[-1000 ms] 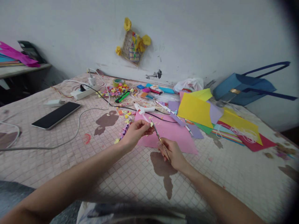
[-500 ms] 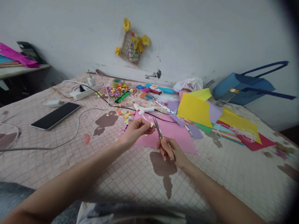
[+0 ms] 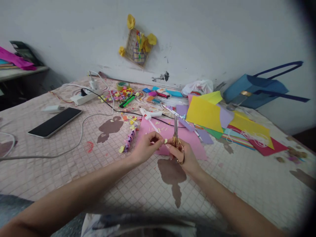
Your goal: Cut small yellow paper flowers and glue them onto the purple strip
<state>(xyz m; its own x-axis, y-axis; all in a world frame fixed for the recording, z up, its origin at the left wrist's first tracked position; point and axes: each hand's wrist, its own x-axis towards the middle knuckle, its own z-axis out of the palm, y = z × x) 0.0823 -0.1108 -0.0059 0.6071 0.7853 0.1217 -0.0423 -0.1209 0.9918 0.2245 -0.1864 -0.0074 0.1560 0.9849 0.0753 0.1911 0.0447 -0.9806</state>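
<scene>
Between the thumb and fingers of my left hand is a small pale yellow paper piece. My right hand is closed round gold-handled scissors, whose blades point up and away from me. The fingertips of both hands nearly meet at the yellow piece; whether the right ones touch it I cannot tell. Beneath them lies a pink paper sheet with pale yellow scraps on it. A white glue gun rests at its far edge. A purple decorated strip lies left of my left hand.
A black phone, a white power strip and loose cables lie to the left. Small colourful paper cutouts and a green cutter are further back. Yellow sheets and a blue bag stand at the right.
My right hand has turned the scissors upright and away from the yellow piece, and its fingertips have come close to my left hand's. My left hand has moved slightly down and right.
</scene>
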